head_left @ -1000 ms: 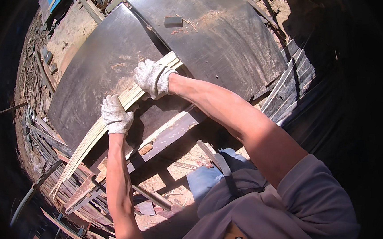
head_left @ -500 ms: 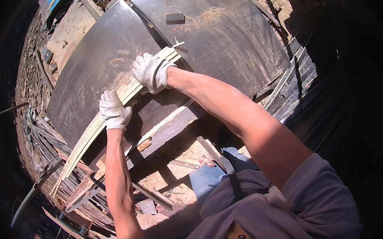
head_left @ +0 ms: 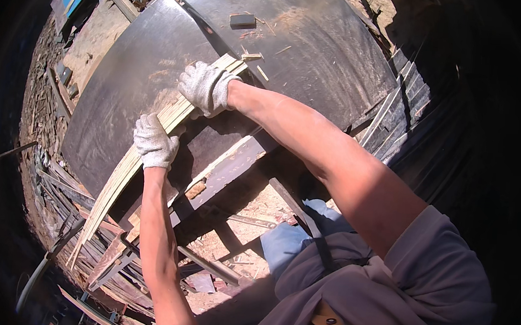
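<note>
A bundle of long, thin pale wood strips [head_left: 113, 182] runs slantwise over a dark metal tabletop [head_left: 115, 86], its near end reaching past the table's left edge. My right hand [head_left: 205, 89], in a whitish knitted glove, is wrapped round the bundle close to its far end. Lower down the same bundle, my gloved left hand [head_left: 155, 143] grips it, fingers over the top. Beside the far end lie a short wood offcut [head_left: 252, 57] and a thin splinter [head_left: 262, 73]. The undersides of both hands are hidden.
A small dark block [head_left: 242, 21] sits on the far tabletop amid sawdust and chips. A dark gap [head_left: 212, 35] divides the two metal plates. Nearer me is a grey beam [head_left: 226, 172] with a raw wood edge. Scrap strips [head_left: 71, 188] are heaped at the left.
Small pieces at the bundle's far end have shifted; a short offcut and a splinter now lie apart on the tabletop. Both hands keep their grip, almost unmoved.
</note>
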The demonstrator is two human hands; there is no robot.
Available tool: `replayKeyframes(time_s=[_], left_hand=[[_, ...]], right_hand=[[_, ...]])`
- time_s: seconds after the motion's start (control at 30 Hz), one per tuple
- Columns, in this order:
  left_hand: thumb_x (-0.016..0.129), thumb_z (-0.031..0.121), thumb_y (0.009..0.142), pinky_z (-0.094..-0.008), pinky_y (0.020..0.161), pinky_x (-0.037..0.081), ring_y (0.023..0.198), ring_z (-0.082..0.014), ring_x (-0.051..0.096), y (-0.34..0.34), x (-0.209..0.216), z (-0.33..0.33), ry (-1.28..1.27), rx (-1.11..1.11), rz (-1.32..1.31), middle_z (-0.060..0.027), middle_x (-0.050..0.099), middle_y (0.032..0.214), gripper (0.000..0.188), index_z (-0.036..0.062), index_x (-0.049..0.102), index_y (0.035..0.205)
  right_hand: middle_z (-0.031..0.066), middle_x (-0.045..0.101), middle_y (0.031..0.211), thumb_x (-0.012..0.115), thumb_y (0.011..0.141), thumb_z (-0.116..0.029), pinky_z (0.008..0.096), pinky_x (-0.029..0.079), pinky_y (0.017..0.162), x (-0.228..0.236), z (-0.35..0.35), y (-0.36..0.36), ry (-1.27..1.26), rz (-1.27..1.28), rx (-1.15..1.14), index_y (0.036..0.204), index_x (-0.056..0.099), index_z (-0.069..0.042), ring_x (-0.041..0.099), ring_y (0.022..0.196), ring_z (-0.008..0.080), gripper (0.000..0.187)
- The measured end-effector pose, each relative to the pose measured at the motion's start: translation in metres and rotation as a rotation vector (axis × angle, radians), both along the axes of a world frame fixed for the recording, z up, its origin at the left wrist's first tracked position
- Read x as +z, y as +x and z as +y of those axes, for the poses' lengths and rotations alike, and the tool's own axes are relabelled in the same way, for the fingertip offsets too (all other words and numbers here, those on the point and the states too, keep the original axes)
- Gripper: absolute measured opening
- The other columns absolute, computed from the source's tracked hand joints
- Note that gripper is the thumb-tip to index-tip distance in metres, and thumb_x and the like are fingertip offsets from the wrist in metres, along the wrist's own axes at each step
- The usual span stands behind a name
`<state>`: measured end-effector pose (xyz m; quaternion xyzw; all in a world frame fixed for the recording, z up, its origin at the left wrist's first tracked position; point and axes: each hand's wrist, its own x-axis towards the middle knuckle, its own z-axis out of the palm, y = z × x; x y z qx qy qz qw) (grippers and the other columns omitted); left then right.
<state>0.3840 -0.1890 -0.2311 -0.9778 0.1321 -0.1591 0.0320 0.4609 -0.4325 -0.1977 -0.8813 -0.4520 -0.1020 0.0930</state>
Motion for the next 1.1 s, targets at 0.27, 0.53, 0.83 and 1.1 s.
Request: replayKeyframes(time_s=[0.27,0.53,0.83,1.1], left_hand=[[0.088,0.056,0.071,-0.0535,0.088,0.049,0.102,-0.0421,0.06,0.004,-0.004,-0.001,0.008,-0.046,-0.074,-0.0214,0.06,0.108,0.074,-0.0001,0.058,0.109],[0.089,0.052,0.07,-0.0514,0.09,0.048,0.105,-0.0387,0.059,0.007,0.01,-0.013,-0.02,0.06,0.037,-0.0191,0.06,0.108,0.07,0.0017,0.06,0.108],[0.084,0.061,0.071,-0.0537,0.11,0.04,0.122,-0.0379,0.053,-0.006,0.007,-0.01,-0.209,0.077,0.24,-0.0193,0.057,0.125,0.092,-0.0013,0.054,0.132],[0.046,0.08,0.098,-0.0484,0.116,0.041,0.143,-0.034,0.046,-0.093,0.027,-0.043,-2.34,1.338,-0.603,-0.0213,0.049,0.148,0.102,-0.001,0.032,0.159]], right_hand=[[0.0145,0.067,0.108,0.087,0.068,-0.042,0.0475,0.051,0.09,0.0,-0.002,0.0,-0.036,-0.054,-0.002,0.101,0.071,-0.005,0.064,0.107,0.0338,0.052],[0.0153,0.065,0.112,0.084,0.074,-0.052,0.0477,0.049,0.094,0.006,-0.001,0.007,-0.08,-0.032,-0.006,0.109,0.066,-0.003,0.062,0.11,0.0345,0.063],[0.0183,0.063,0.106,0.086,0.074,-0.053,0.0479,0.048,0.09,0.003,0.009,0.015,-0.181,0.189,0.03,0.104,0.065,-0.001,0.06,0.104,0.0359,0.064],[0.0186,0.061,0.101,0.088,0.072,-0.054,0.047,0.051,0.086,0.129,-0.069,0.041,-0.342,0.359,0.042,0.099,0.063,0.0,0.061,0.098,0.0368,0.065]])
